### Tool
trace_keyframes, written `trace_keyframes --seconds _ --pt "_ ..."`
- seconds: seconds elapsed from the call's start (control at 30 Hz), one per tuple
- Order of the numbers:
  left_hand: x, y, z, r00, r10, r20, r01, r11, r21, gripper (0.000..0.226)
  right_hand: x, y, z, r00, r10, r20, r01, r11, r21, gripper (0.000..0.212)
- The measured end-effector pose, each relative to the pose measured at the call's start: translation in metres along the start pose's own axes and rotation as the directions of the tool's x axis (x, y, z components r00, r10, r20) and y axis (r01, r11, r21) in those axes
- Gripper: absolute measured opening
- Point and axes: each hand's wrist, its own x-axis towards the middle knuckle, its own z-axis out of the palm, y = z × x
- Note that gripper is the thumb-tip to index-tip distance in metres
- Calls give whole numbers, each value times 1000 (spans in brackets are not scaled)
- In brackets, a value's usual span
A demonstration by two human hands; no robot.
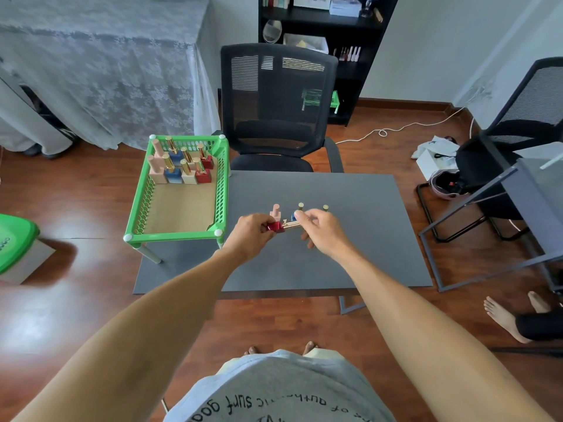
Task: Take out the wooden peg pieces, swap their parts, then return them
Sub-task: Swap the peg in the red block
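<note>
Peg Separation Above the Mat

Red block (275, 226) is gripped in the left hand (253, 231); the right hand (320, 228) pinches its gold peg (291, 224), held level, probably for pulling apart. Three pieces (276, 210) stand behind on the grey mat (350, 254); others wait in the green basket (224, 190). Shirt print is unreadable.

Both bare arms reach forward, the left hand (251, 231) and right hand (320, 228) close together, fingers curled in grips.
</note>
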Motion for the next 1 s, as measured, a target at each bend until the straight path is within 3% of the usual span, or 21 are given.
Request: trace_keyframes --seconds 0.07,0.3,0.63,0.77,0.87,1.0 --pt "0 -1 -2 1000 1 -8 -1 1000 1 15 -1 1 -2 995 -95 12 95 995 13 24" --pt "0 -1 -3 1000 5 -23 -5 1000 15 14 -2 -2 2 996 -91 25 90 995 52 8" --pt "0 -1 -4 1000 6 -11 -6 1000 0 15 1 -1 3 1000 7 -29 -8 999 -38 63" --pt "1 -3 -6 1000 -5 -18 5 1000 11 14 3 4 2 996 -88 1 88 996 -14 29" --pt "2 -5 -7 1000 -6 -13 6 1000 26 11 3 6 3 986 -155 54 153 987 37 24" --pt "2 -5 -6 1000 -7 -9 7 1000 16 11 4 4 7 990 -138 43 136 990 45 7"
